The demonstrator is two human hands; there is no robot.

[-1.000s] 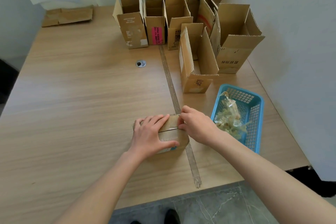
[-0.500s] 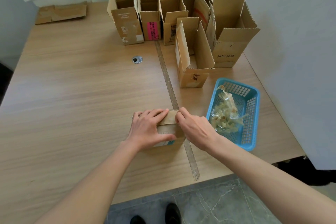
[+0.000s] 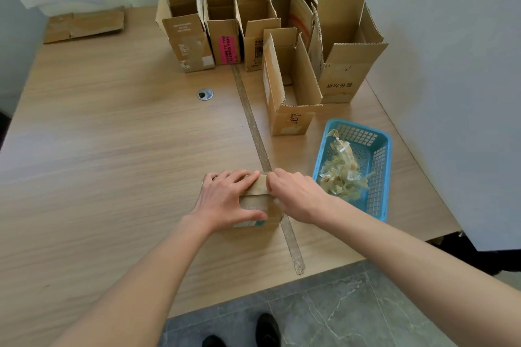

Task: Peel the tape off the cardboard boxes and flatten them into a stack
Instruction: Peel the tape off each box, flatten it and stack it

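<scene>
A small closed cardboard box (image 3: pixel 257 195) sits on the wooden table (image 3: pixel 112 149) near its front edge. My left hand (image 3: pixel 225 200) lies over the box's top and left side, with its thumb pressed on the near face. My right hand (image 3: pixel 296 194) is at the box's right top edge, fingers curled down onto the tape there; the fingertips are hidden behind the hand. Several open, upright cardboard boxes (image 3: pixel 290 87) stand at the back right. One flattened piece of cardboard (image 3: pixel 84 24) lies at the far left corner.
A blue plastic basket (image 3: pixel 380 149) holding crumpled strips of peeled tape (image 3: pixel 342 172) stands just right of my hands. A seam strip (image 3: pixel 259 144) runs down the table's middle. A cable grommet (image 3: pixel 205 94) sits mid-table. A white wall panel (image 3: pixel 451 79) borders the right.
My hands stay on the small box; the right fingers have shifted slightly along its top right edge. The camera view has drifted a little.
</scene>
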